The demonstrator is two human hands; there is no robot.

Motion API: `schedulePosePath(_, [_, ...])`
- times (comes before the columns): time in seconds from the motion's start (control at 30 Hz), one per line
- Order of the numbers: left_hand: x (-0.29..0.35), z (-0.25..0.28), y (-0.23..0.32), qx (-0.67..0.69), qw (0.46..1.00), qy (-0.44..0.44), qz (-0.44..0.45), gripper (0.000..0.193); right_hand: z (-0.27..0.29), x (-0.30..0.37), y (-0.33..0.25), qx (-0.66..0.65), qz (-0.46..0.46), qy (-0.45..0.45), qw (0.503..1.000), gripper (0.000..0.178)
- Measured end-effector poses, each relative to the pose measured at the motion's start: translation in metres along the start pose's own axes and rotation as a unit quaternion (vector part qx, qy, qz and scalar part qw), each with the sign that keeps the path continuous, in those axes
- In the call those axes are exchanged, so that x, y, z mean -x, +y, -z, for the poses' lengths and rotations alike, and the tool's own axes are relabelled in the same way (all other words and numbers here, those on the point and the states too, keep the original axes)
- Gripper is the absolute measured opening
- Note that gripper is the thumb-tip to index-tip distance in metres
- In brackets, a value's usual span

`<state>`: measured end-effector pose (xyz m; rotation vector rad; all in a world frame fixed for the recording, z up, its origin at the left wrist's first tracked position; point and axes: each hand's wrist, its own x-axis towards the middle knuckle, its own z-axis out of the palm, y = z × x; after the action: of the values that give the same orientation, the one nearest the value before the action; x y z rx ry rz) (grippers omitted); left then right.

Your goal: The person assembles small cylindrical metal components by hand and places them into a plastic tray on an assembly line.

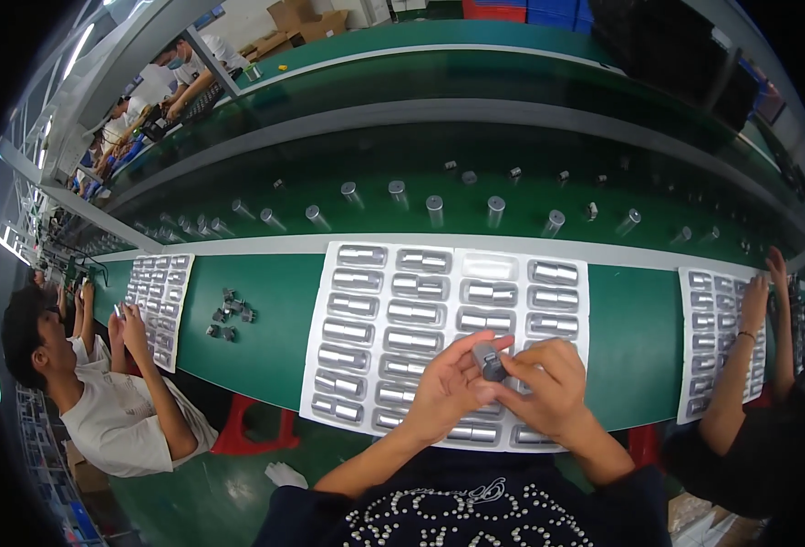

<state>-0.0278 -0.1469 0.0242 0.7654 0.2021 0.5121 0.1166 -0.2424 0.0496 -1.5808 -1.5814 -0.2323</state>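
Observation:
In front of me, above a white tray (318, 356), I hold a short grey cylinder with a dark end (491, 362). My left hand (443, 392) is wrapped round it from the left. The fingers of my right hand (553, 387) close on its right side, near the dark end. The tray has columns of moulded pockets, most bearing silver metal cylinders (357, 305). One pocket (489, 266) in the far row shows bare white plastic. My hands and forearms cover part of the near rows.
Small dark parts (229, 310) lie loose on the green bench (265, 351) to the left. Behind the tray, beyond a pale ledge (284, 245), stand several upright cylinders (434, 210). People work on either side, at another tray (161, 301) and a further tray (697, 346).

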Motion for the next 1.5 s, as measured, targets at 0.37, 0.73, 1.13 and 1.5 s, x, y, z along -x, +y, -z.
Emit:
schedulePosePath(0.37, [-0.079,0.043,0.076,-0.199,0.973,0.031,0.115,0.027,-0.009,-0.068,0.066,-0.004,0.009,-0.015,1.0,0.041])
schedulePosePath(0.73, [-0.226,0.088,0.076,-0.755,0.655,-0.027,-0.004,0.044,-0.099,-0.147,0.286,0.107,-0.044,-0.214,0.97,0.029])
schedulePosePath(1.13, [-0.234,0.082,0.069,-0.838,0.543,-0.007,0.049,0.021,-0.027,-0.095,0.164,-0.606,-0.394,0.103,0.684,0.029])
schedulePosePath(1.5, [-0.125,0.029,0.069,-0.798,0.594,-0.093,-0.034,0.038,0.011,-0.019,0.128,-0.656,-0.458,0.193,0.568,0.033])
